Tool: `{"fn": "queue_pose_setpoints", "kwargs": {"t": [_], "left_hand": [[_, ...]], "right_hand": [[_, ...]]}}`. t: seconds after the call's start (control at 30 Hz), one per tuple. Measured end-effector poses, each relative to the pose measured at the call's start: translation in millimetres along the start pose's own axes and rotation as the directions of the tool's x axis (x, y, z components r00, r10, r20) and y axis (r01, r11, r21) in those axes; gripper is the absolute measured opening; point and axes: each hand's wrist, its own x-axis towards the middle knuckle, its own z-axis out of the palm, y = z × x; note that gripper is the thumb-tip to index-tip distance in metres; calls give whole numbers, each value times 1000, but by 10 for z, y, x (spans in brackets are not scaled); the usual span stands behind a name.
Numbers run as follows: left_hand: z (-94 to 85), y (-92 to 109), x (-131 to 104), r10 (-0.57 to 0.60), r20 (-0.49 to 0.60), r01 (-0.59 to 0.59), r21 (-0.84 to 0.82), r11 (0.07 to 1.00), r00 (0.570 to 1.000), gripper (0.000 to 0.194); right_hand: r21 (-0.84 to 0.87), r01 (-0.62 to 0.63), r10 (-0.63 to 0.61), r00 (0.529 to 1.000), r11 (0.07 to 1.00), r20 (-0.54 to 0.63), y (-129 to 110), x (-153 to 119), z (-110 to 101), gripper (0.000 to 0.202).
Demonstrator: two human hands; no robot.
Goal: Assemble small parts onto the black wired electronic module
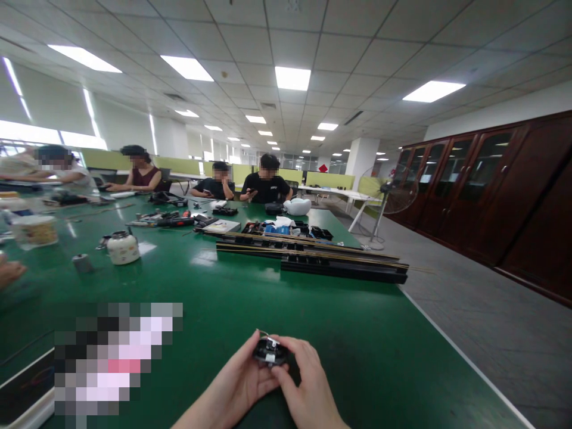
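A small black device (270, 353) with an open shell, silvery parts inside and a thin wire at its top is held just above the green table near its front edge. My left hand (243, 378) cups it from the left and below, fingers wrapped under it. From the right, my right hand (305, 372) grips its edge between the thumb and the bent fingers. Both hands touch the device, and its underside is hidden by them.
Long black rails (344, 269) with thin rods lie across the green table (214, 304). Behind them are tools and a parts tray. A white jar (123, 248) and a grey cylinder (82, 263) stand left. Several people sit around; one person's hand (11, 271) shows at the left edge.
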Motion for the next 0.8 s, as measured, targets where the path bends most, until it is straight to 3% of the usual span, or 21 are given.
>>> {"fn": "queue_pose_setpoints", "kwargs": {"t": [0.07,0.3,0.8], "left_hand": [[-13,-1,0,54,-13,-53,53,997,998,21],[30,-16,-21,158,-77,-142,182,973,984,25],[29,-28,6,160,-143,-126,222,967,977,25]], "right_hand": [[-7,-19,19,1000,1000,-22,23,-11,7,38],[-58,-40,39,999,998,-23,66,-30,31,37],[-70,-50,45,997,996,-68,97,-42,78,36]]}}
